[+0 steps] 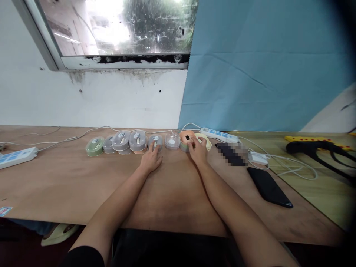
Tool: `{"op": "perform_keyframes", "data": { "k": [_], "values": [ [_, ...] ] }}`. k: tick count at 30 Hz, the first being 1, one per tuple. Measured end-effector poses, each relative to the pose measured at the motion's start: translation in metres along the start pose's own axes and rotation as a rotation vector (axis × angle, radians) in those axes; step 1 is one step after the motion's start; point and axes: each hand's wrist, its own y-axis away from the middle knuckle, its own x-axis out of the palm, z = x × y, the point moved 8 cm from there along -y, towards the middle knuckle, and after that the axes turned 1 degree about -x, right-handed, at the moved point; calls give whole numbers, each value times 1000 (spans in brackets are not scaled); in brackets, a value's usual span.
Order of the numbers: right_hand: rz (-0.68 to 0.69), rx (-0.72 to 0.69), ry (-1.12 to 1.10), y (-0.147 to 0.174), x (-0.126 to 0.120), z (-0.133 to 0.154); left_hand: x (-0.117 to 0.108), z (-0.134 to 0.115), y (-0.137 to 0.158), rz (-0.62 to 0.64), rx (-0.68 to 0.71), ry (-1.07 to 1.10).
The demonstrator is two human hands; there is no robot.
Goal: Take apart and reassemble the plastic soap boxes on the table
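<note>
My left hand (151,158) rests its outstretched fingers on a grey box with a clear lid (158,139); its thumb is spread to the side. My right hand (199,149) has its fingers bent at the near right side of an orange lidded box (187,135), which sits on a green one. Thumb and index finger touch the orange box's edge. Just behind the right hand lies a pale yellow piece with a wavy edge (208,142), partly hidden by the fingers. Between my hands stands a clear box (172,141) with a white round spot.
Left of my hands stand stacked grey boxes (138,139) and a green box (95,146). Power strips (219,135) and white cables lie along the wall. A black phone (269,187), a white charger (258,158) and a black-handled tool (319,148) are at right.
</note>
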Motion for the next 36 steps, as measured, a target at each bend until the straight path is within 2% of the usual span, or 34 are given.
{"op": "perform_keyframes", "data": {
  "k": [6,20,28,36],
  "values": [
    [12,41,-24,0,2,-3,2,-5,0,45,17,-13],
    [7,40,-40,1,3,-4,2,-2,1,51,16,32],
    [-104,-2,-68,3,-7,3,1,-3,1,40,45,31],
    [-128,-44,-105,4,-12,10,7,2,-1,37,47,-19]
  ]
}}
